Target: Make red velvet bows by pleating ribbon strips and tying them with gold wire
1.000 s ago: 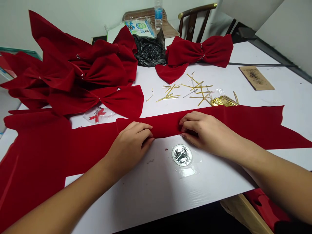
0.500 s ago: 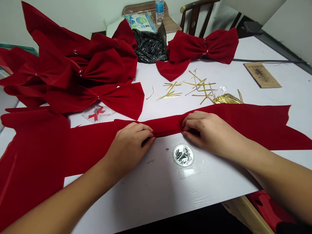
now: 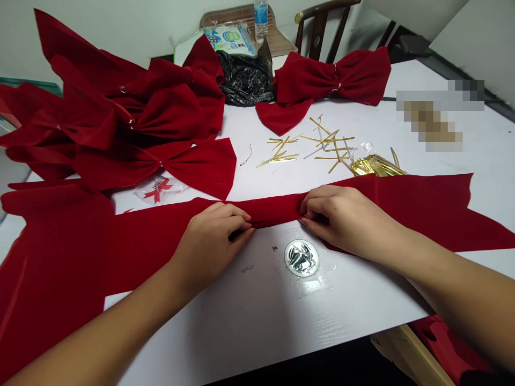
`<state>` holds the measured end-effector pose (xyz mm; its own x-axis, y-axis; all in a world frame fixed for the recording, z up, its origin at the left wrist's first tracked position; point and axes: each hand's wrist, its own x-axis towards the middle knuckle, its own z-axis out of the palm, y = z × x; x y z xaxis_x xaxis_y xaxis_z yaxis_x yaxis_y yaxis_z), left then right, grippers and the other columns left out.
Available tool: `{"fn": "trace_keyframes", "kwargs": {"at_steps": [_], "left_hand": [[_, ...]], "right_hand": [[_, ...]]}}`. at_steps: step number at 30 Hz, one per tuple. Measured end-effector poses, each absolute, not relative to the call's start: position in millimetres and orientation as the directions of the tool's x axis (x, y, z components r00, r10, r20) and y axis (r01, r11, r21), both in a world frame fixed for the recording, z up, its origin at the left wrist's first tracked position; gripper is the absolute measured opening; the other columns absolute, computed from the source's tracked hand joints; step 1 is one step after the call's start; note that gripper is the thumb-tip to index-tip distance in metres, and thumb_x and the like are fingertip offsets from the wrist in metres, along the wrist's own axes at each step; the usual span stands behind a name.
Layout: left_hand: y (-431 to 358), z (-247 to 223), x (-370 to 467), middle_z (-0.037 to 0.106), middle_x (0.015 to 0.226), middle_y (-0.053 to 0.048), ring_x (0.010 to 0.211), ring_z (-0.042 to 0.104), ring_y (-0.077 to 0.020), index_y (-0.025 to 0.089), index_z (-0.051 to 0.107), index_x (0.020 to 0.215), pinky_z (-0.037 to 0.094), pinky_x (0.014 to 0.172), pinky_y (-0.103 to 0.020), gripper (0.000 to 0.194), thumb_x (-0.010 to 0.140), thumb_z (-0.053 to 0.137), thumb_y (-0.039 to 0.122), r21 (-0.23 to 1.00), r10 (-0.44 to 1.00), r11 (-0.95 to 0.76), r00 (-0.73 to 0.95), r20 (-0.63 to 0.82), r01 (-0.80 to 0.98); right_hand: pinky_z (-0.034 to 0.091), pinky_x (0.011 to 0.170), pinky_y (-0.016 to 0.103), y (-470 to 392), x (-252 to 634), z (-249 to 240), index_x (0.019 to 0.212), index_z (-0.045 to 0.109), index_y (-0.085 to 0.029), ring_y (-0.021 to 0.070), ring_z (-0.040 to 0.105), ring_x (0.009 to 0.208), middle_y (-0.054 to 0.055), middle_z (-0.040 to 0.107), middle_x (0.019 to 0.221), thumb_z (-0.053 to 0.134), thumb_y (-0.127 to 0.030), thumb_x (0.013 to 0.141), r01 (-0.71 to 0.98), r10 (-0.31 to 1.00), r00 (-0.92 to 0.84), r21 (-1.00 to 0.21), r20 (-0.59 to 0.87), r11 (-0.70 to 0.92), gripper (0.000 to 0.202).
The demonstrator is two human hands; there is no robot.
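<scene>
Drawn narrower between two hands than a second ago, a red fabric strip [image 3: 277,209] shows tighter creases along its near edge in the head view. Its long axis runs left to right across the white table [image 3: 249,332], beyond a round silvery disc [image 3: 301,258], directly under the fingers of both hands. Fingers and thumb of the left hand [image 3: 215,233] clamp the near edge beyond and left of the disc; those of the right hand [image 3: 346,217] pinch it just beyond the disc, the nearer of the two. Both palms face down, knuckles raised, as forearms slant inward from the disc's near left and right.
</scene>
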<state>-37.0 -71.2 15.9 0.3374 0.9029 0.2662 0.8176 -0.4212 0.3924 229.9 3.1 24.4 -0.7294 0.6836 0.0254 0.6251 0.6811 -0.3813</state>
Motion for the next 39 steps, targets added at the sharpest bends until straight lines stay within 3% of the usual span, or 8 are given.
{"fn": "trace_keyframes", "kwargs": {"at_steps": [10,14,19,21,26,31,39], "left_hand": [[-70,12,-40,0.074,0.125,-0.01,0.113,0.069,-0.0289,0.018,0.076,0.11,0.057,0.095,-0.048,0.023,0.1,0.061,0.032,0.259,0.891,-0.441,0.383,0.244,0.86],[-72,14,-39,0.071,0.133,-0.012,0.123,0.065,-0.033,0.017,0.07,0.123,0.054,0.101,-0.053,0.033,0.097,0.063,0.038,0.254,0.895,-0.441,0.399,0.2,0.861],[-72,16,-38,0.066,0.138,-0.012,0.13,0.058,-0.0358,0.019,0.07,0.1,0.051,0.1,-0.054,0.021,0.098,0.062,0.038,0.237,0.877,-0.479,0.448,0.174,0.845],[-71,17,-39,0.066,0.133,-0.012,0.123,0.058,-0.0348,0.019,0.071,0.096,0.051,0.095,-0.051,0.021,0.097,0.064,0.039,0.237,0.875,-0.483,0.451,0.176,0.843],[-67,19,-40,0.068,0.098,-0.006,0.085,0.057,-0.0217,0.02,0.071,0.099,0.048,0.077,-0.039,0.017,0.097,0.064,0.035,0.307,0.882,-0.47,0.455,0.125,0.828],[-65,18,-44,0.069,0.096,-0.004,0.085,0.058,-0.0196,0.018,0.071,0.099,0.048,0.075,-0.033,0.018,0.093,0.072,0.035,0.391,0.895,-0.438,0.435,0.103,0.809],[-66,21,-43,0.072,0.096,-0.004,0.084,0.06,-0.0193,0.018,0.074,0.1,0.049,0.074,-0.033,0.018,0.092,0.073,0.034,0.348,0.897,-0.438,0.43,0.104,0.829]], "right_hand": [[0.054,0.083,0.035,6,236,28,0.099,0.068,-0.016,0.023,0.064,0.099,0.011,0.066,0.115,0.06,-0.023,0.094,0.581,0.632,-0.772,-0.329,0.066,0.744,0.011],[0.055,0.09,0.04,6,239,30,0.116,0.065,-0.019,0.0267,0.061,0.11,0.012,0.064,0.123,0.064,-0.027,0.093,0.53,0.583,-0.811,-0.36,0.049,0.767,0.025],[0.053,0.099,0.044,7,240,27,0.104,0.068,-0.02,0.0296,0.054,0.125,0.011,0.059,0.134,0.063,-0.035,0.096,0.451,0.503,-0.862,-0.368,0.057,0.813,0.017],[0.053,0.097,0.044,8,239,26,0.1,0.069,-0.019,0.03,0.054,0.121,0.012,0.06,0.129,0.066,-0.038,0.095,0.445,0.494,-0.867,-0.353,0.058,0.823,0.02],[0.051,0.083,0.038,12,237,27,0.097,0.071,-0.017,0.0244,0.056,0.1,0.011,0.064,0.11,0.067,-0.034,0.095,0.479,0.517,-0.856,-0.351,0.017,0.805,0.018],[0.05,0.078,0.035,13,237,29,0.104,0.072,-0.015,0.0223,0.059,0.095,0.011,0.067,0.106,0.072,-0.032,0.092,0.532,0.576,-0.817,-0.373,0.008,0.76,0.021],[0.05,0.081,0.034,12,237,27,0.098,0.075,-0.016,0.0224,0.063,0.096,0.01,0.071,0.105,0.073,-0.026,0.091,0.557,0.611,-0.792,-0.397,0.012,0.73,0.013]]}}
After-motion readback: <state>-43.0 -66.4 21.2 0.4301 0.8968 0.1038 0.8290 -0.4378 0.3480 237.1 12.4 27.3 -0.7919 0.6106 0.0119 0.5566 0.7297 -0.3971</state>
